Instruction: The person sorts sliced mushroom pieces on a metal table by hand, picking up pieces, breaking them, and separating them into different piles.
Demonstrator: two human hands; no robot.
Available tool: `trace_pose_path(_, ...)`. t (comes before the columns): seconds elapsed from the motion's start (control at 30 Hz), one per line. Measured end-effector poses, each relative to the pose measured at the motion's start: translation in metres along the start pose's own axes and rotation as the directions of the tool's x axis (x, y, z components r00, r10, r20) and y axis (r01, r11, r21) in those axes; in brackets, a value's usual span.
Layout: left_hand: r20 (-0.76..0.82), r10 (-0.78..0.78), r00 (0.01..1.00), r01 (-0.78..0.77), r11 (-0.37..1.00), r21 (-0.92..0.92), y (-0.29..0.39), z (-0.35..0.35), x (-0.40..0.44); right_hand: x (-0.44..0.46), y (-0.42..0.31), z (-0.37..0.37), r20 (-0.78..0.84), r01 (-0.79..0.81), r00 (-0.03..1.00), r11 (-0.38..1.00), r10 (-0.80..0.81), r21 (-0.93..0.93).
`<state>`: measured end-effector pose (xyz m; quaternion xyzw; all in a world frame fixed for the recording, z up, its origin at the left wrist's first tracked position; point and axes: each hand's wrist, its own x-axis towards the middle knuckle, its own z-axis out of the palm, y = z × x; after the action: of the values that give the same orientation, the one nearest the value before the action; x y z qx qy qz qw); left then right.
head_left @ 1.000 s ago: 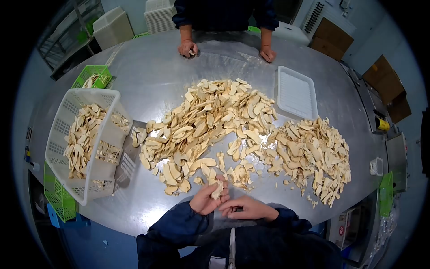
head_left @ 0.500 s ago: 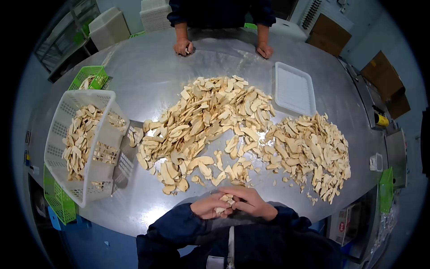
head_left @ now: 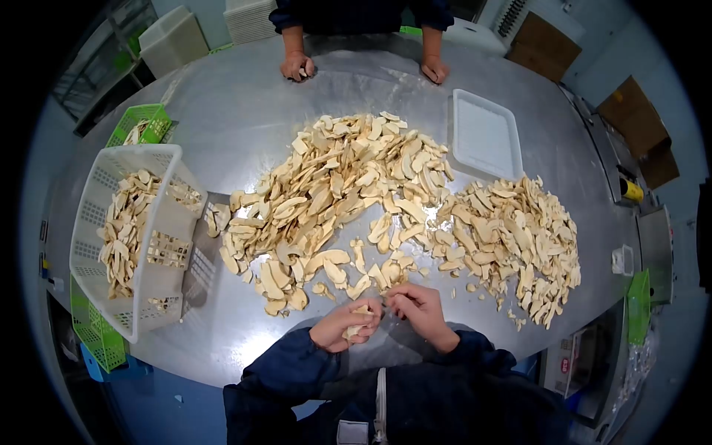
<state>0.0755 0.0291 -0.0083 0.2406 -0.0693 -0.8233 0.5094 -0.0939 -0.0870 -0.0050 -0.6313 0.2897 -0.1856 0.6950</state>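
Note:
My left hand (head_left: 345, 326) is closed around a few pale mushroom slices (head_left: 360, 311), whose ends poke out between the fingers. Just to its right, my right hand (head_left: 417, 313) has its fingers curled in a pinch at the near edge of the loose slices. What sits between those fingertips, if anything, is too small to make out. Beyond both hands spreads a large heap of cream and tan mushroom slices (head_left: 326, 200). A second heap of smaller slices (head_left: 519, 245) lies to the right, touching the first.
A white perforated basket (head_left: 165, 237) holding slices stands at the left, with a green basket (head_left: 154, 126) behind it. A white tray (head_left: 486, 133) lies at the back right of the metal table (head_left: 230, 104). Across it, a co-worker's fists (head_left: 298, 67) rest on the surface.
My hands have come apart: the left moved slightly left with its mushroom slices, the right moved up and right toward the pile. The whole view has shifted slightly.

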Motion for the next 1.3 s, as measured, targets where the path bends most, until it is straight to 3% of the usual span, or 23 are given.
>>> trace_pose_path(0.3, -0.018, 0.037, 0.999, -0.037, 0.999, -0.003, 0.000, 0.001, 0.000, -0.001, -0.001, 0.007, 0.038, 0.004, 0.999, 1.000, -0.004, -0.001)
trace_pose_path(0.4, -0.024, 0.048, 0.999, -0.048, 0.999, -0.008, 0.001, 0.001, 0.000, 0.002, -0.005, 0.010, -0.032, 0.250, 0.961, 0.908, -0.276, -0.337)
trace_pose_path(0.5, -0.031, 0.052, 0.998, -0.052, 0.999, -0.006, 0.001, 0.002, -0.001, 0.011, -0.009, 0.011, -0.025, 0.498, 0.837, 0.779, -0.547, -0.381)
trace_pose_path(0.6, -0.030, 0.060, 0.998, -0.060, 0.998, -0.002, 0.000, 0.001, 0.000, -0.001, -0.004, 0.007, -0.002, 0.287, 0.955, 0.920, -0.298, -0.268)
trace_pose_path(0.8, -0.028, 0.073, 0.997, -0.073, 0.997, 0.006, -0.001, -0.001, 0.000, -0.001, -0.005, 0.009, 0.051, 0.114, 0.993, 0.980, -0.107, -0.162)
trace_pose_path(1.3, -0.023, 0.084, 0.996, -0.084, 0.996, 0.015, 0.001, 0.002, -0.001, 0.001, -0.004, 0.008, 0.086, 0.106, 0.992, 0.970, -0.089, -0.218)
